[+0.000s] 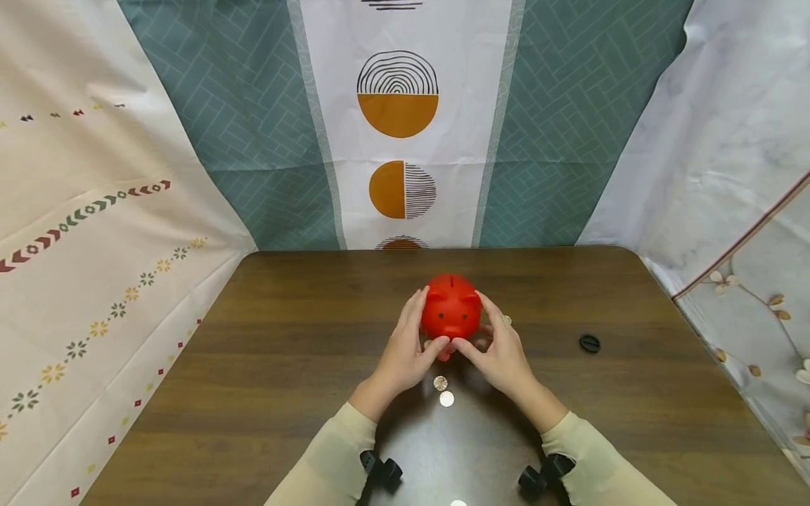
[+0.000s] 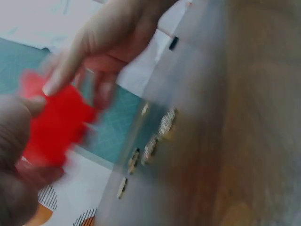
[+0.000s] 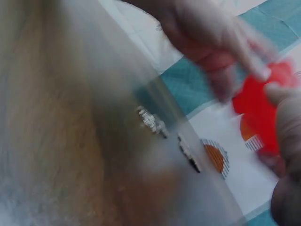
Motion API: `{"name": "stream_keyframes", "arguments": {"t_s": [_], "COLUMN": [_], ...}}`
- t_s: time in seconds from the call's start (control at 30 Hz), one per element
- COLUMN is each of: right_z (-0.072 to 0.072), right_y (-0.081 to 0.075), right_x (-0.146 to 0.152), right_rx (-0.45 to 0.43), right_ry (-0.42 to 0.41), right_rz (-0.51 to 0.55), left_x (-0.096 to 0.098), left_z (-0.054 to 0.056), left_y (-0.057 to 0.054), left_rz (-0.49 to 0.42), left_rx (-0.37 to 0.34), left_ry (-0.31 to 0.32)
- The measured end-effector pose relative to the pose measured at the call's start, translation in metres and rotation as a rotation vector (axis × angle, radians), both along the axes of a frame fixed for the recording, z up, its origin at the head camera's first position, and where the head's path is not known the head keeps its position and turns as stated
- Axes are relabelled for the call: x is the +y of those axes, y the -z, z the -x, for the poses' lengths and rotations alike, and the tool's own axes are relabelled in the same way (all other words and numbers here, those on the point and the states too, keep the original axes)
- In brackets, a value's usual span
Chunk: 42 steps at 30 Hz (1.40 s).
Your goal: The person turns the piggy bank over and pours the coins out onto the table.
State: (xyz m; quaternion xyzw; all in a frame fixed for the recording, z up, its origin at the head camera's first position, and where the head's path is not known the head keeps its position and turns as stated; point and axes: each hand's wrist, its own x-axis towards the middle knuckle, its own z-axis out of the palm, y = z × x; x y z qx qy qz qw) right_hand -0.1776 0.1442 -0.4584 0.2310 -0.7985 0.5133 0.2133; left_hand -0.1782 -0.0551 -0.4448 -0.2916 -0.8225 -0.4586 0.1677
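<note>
A red piggy bank, slot on top and snout facing me, is held between both hands at the middle of the table. My left hand grips one side, thumb at the front below the snout. From the other side my right hand grips it the same way, the thumbs almost meeting. Both wrist views are blurred, but the piggy bank appears there raised above the tabletop. Two coins lie just in front of the hands, and another coin shows beside the right fingers.
A black round plug lies on the wooden table to the right. More coins lie in small groups beneath the hands. One coin sits at the bottom of the head view. Patterned cloths hang around the table.
</note>
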Motion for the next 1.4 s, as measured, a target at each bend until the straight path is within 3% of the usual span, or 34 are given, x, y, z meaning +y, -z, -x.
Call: {"name": "stream_keyframes", "arguments": {"t_s": [0.1, 0.17, 0.2, 0.3, 0.37, 0.43, 0.6, 0.7, 0.83, 0.87, 0.9, 0.93, 0.97, 1.1, 1.17, 1.4], "right_z": [-0.002, -0.008, -0.011, -0.020, -0.023, -0.024, -0.025, -0.023, -0.013, -0.012, -0.012, -0.013, -0.011, -0.007, -0.001, 0.000], "right_y": [-0.006, -0.017, -0.023, -0.041, -0.047, -0.051, -0.052, -0.047, -0.034, -0.034, -0.035, -0.038, -0.036, -0.026, -0.014, -0.013], "right_x": [0.000, -0.001, -0.001, -0.002, -0.002, -0.002, -0.004, -0.004, -0.002, -0.002, -0.002, -0.003, -0.001, 0.004, 0.008, 0.008], "right_rx": [0.229, 0.206, 0.130, -0.201, -0.343, -0.394, -0.387, -0.252, 0.195, 0.272, 0.304, 0.283, 0.223, -0.164, -0.250, -0.295], "right_ry": [-0.044, -0.060, -0.063, -0.057, -0.065, -0.071, -0.053, -0.039, -0.044, -0.042, -0.048, -0.053, -0.057, -0.022, -0.009, -0.016], "right_rz": [0.042, 0.063, 0.071, 0.058, 0.054, 0.043, 0.031, 0.020, 0.022, 0.023, 0.020, 0.026, 0.026, -0.003, -0.017, -0.020], "left_x": [0.001, 0.002, 0.002, 0.001, 0.001, 0.000, -0.002, -0.002, 0.001, 0.002, 0.003, 0.003, 0.002, -0.003, -0.005, -0.004], "left_z": [0.000, 0.000, -0.001, -0.001, -0.001, 0.000, -0.001, 0.001, 0.003, 0.002, -0.001, -0.001, -0.001, -0.002, 0.000, 0.001], "left_y": [-0.003, -0.006, -0.007, -0.008, -0.008, -0.008, -0.006, -0.005, -0.010, -0.014, -0.020, -0.022, -0.022, -0.016, -0.010, -0.008], "left_rz": [-0.012, -0.025, -0.025, -0.008, 0.009, 0.022, 0.024, -0.009, -0.116, -0.129, -0.140, -0.130, -0.118, -0.034, -0.011, 0.011], "left_rx": [0.236, 0.247, 0.204, -0.018, -0.109, -0.136, -0.165, -0.120, 0.163, 0.226, 0.247, 0.250, 0.203, -0.124, -0.216, -0.236], "left_ry": [0.043, 0.025, -0.007, -0.119, -0.174, -0.189, -0.174, -0.117, 0.068, 0.102, 0.121, 0.113, 0.095, -0.027, -0.060, -0.098]}}
